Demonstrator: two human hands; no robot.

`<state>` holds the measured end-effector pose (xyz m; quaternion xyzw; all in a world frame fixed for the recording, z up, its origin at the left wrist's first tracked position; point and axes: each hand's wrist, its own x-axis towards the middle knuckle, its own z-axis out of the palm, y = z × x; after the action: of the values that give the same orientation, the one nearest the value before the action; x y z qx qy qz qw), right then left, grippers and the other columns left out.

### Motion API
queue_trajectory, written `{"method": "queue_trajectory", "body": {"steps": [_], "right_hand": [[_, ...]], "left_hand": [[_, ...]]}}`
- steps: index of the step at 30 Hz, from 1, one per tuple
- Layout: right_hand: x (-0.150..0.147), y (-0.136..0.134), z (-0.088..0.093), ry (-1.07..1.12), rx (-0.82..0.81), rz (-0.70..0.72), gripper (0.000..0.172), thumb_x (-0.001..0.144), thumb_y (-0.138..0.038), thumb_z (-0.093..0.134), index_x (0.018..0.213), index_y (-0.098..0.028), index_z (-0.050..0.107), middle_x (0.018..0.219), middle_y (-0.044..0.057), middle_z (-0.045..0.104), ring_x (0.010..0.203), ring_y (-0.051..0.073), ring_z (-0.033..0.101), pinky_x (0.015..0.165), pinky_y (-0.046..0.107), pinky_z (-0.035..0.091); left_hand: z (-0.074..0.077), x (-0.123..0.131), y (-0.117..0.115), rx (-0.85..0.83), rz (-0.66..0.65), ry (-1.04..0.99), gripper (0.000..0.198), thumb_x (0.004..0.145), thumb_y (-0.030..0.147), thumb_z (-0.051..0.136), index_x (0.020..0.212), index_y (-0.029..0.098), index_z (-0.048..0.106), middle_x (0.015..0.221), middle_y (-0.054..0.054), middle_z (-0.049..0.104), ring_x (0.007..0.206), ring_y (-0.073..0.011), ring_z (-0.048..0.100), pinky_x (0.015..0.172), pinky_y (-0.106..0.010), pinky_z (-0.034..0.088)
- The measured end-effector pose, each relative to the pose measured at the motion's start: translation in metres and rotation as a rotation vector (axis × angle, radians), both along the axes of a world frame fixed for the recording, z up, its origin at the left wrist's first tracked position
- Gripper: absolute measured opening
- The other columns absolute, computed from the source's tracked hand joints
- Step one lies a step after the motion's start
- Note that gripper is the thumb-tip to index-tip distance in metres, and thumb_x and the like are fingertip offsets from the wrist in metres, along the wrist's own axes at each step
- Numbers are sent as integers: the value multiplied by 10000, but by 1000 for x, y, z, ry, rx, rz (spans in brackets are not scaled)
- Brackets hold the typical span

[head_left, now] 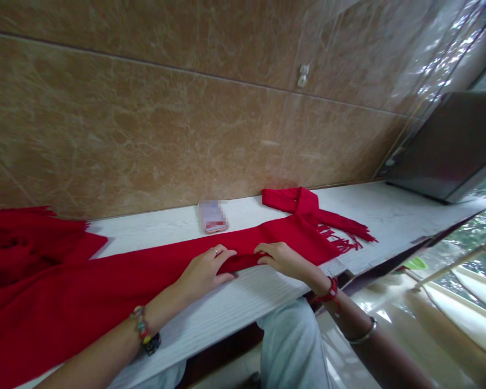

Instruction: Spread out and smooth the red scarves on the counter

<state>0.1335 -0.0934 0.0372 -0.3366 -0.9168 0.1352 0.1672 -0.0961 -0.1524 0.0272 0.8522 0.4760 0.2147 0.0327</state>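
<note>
Lying lengthwise on the white worktop [356,205], the red scarf [117,286] runs from a bunched L end, partly out of frame, to a tasselled R end w/ fringe [362,231] spread loose. L hand [204,270] is on the near edge, thumb and index a bit apart w/ a narrow fold of cloth btwn them; other fingers bent, prob. resting. R hand [285,259] is just beside, fingers curled over the same edge, gap narrow; can't tell if either actually pinches, b/c undersides are hidden.

Risks, as I judge it: the fold is only a thin lip, so if one hand lifts too soon it'd prob. flop open or go crooked. Uneven pull, L vs. R, could skew the whole length, esp. w/ that heavy L heap dragging. Near edge sits close to the worktop's front, so a tug toward the knee [295,346] might tip cloth over. Phone [213,217] lies just behind the far edge; a sideways sweep could knock it. Bead bracelet [141,327] and red cord bracelet [330,292] might snag knit or tassels, if wrists drop low.
</note>
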Motion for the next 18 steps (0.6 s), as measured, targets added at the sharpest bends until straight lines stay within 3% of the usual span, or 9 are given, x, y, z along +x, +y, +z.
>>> {"method": "queue_trajectory", "body": {"steps": [6,14,18], "right_hand": [[17,5,-4,25,88,11,270,696,-110,617,956,-162,564,898,57,598,808,159,565,719,253,441],[30,5,-7,69,73,-66,192,785,-140,532,961,-180,598,926,51,652,837,155,604,742,236,445],[28,9,-2,11,70,-67,145,809,-155,501,891,-166,621,806,39,663,724,142,613,670,220,449]], "left_hand": [[-8,9,12,54,4,-15,192,818,201,529,995,174,598,923,-41,623,836,-165,583,755,-273,472],[-11,7,13,122,63,5,158,847,198,477,915,170,617,870,-38,613,790,-164,578,728,-279,473],[-12,7,14,128,89,-4,172,866,204,441,900,167,605,876,-35,605,793,-159,575,725,-272,472]]}}
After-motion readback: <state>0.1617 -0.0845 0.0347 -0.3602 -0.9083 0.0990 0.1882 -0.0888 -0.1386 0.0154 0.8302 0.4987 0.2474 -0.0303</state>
